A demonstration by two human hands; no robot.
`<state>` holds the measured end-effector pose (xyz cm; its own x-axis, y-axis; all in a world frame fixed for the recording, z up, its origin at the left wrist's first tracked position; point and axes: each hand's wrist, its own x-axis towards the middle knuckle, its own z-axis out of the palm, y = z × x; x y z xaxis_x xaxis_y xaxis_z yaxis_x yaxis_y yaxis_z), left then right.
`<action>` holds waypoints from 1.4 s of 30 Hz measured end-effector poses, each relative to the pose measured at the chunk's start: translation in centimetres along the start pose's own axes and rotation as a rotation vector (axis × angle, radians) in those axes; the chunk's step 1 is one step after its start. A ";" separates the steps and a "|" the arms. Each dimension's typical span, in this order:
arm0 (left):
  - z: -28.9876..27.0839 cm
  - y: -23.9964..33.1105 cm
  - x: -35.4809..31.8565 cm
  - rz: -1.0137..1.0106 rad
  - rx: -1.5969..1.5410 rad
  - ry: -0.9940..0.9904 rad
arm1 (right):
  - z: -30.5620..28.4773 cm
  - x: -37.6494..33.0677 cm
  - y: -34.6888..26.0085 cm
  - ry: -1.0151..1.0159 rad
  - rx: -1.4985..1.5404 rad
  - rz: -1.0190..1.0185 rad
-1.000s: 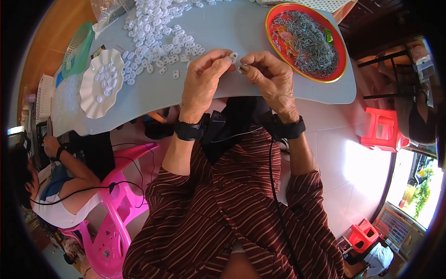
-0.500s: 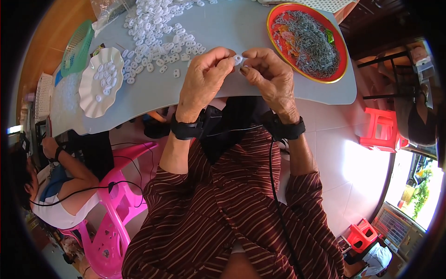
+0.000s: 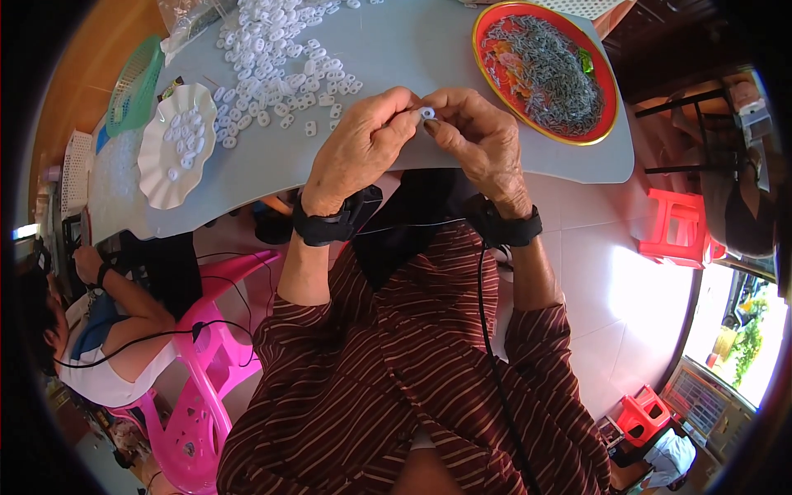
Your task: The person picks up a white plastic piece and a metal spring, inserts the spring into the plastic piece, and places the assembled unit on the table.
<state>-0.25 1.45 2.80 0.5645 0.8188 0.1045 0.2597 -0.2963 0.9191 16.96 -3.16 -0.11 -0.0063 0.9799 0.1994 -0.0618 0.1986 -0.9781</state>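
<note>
Both hands pinch one small white plastic ring [image 3: 427, 112] between them, left hand [image 3: 363, 144] and right hand [image 3: 478, 140] meeting fingertip to fingertip just above the grey surface [image 3: 396, 49], close to the loose pile of white plastic rings [image 3: 280, 58] and the round red tray of grey bits [image 3: 544, 70], so everything's within easy reach.

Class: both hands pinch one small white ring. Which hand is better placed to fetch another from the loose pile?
Probably the left hand: the loose pile of white rings lies on its side, while the right hand sits nearer the red tray.
</note>
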 end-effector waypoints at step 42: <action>2.5 -1.7 -0.5 0.090 -0.200 0.289 | 0.4 -0.1 -0.2 0.000 -0.093 0.001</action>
<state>0.98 0.30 0.24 0.3263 0.9072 0.2655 0.0442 -0.2952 0.9544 16.54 -3.32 0.12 -0.0062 0.9801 0.1985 0.0312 0.1986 -0.9796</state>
